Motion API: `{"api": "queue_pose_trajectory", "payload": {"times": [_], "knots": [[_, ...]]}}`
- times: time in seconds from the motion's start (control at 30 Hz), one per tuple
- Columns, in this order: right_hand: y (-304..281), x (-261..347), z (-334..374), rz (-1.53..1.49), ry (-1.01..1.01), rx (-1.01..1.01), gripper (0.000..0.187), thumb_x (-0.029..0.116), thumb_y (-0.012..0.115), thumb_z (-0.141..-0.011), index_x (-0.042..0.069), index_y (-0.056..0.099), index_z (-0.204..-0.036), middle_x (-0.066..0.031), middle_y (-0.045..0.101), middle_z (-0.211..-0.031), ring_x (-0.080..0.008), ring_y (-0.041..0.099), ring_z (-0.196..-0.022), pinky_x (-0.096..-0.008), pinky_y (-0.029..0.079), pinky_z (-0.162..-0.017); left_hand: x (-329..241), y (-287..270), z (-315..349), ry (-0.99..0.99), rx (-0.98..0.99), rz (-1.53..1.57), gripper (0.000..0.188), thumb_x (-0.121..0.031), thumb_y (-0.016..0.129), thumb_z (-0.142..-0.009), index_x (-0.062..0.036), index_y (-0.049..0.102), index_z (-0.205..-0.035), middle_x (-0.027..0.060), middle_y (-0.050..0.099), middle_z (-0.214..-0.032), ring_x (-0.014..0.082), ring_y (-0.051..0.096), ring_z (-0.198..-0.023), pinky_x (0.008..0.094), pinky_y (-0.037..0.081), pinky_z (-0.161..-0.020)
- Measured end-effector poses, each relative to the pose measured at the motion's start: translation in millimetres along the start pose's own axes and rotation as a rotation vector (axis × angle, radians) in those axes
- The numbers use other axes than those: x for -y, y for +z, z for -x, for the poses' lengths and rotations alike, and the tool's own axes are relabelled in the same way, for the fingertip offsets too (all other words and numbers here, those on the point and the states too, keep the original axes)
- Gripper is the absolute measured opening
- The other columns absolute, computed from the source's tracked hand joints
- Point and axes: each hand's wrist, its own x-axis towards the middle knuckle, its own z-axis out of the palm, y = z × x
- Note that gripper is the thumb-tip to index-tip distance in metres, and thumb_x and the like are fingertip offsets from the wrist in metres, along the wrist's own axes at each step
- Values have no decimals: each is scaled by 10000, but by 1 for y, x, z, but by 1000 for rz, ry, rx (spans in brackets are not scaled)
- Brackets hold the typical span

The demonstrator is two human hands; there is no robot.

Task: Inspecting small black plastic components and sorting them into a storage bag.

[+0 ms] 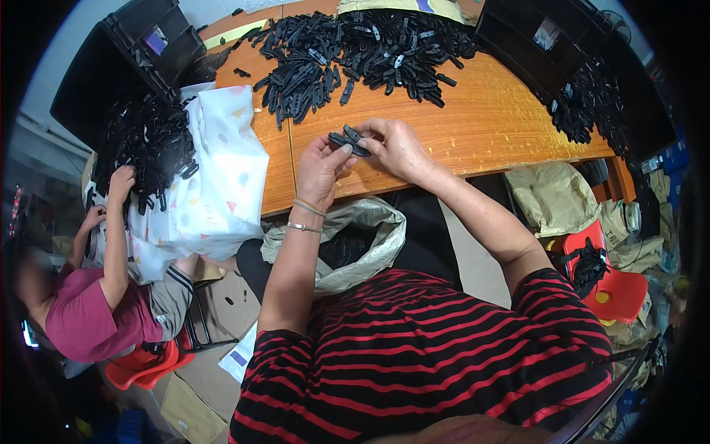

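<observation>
Over the table (473, 111), left hand (318, 170) and right hand (399, 148) both have fingers pinched on black pieces (352, 135). Reads as fitting or checking; next needs steady alignment.

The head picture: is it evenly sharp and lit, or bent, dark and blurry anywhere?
Head view: curved black borders darken the corners, and straight edges bend toward the rim; head view: the bare left hand and bare right hand look fairly clear; head view: the co-worker in a magenta shirt has a blurred head.
</observation>
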Motion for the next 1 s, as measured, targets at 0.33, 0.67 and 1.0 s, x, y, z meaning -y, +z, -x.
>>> {"api": "queue_pose_trajectory", "payload": {"times": [0.33,0.67,1.0], "knots": [[-5,12,4,-9,25,-49,230,71,706,-792,-3,652,-1004,-115,682,-860,-196,669,-774,-310,541,-662,-6,11,6,113,11,-64,331,30,627,-839,15,517,-1151,83,616,-1035,124,628,-881,234,549,-752],[3,17,4,56,-153,-162,222,63,762,-726,0,612,-878,-79,595,-762,-184,614,-692,-291,526,-603,-11,22,20,370,-36,-199,364,6,613,-875,56,491,-1213,83,599,-1050,119,598,-926,235,511,-811],[0,19,4,39,-164,-192,248,44,789,-679,7,610,-847,-76,581,-755,-175,608,-681,-299,499,-596,-9,27,25,368,-102,-188,364,60,578,-866,83,480,-1216,110,611,-1061,134,606,-958,236,500,-824]]}}
